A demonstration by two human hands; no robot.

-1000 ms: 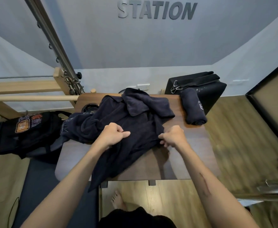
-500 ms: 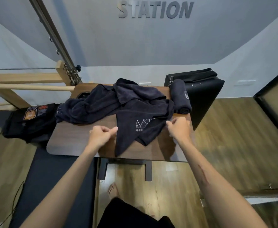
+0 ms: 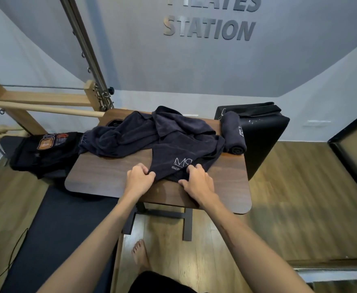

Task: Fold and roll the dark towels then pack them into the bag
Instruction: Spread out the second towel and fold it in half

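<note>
Wooden table (image 3: 101, 176): one rolled towel (image 3: 233, 135), two hands (image 3: 138, 180) gripping loose towel (image 3: 169, 163)

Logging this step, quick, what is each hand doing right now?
Left hand: closed, pinching the near edge of the dark towel.
Right hand: fingers curled on the same towel edge, gripping it.

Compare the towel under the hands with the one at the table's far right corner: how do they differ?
The towel under the hands lies loose and crumpled; the rolled towel is a tight cylinder. The loose one is gripped by the left hand and right hand; the rolled one sits untouched. The loose one spreads across the table; the rolled one keeps to the corner. Both are dark with pale logos.
</note>
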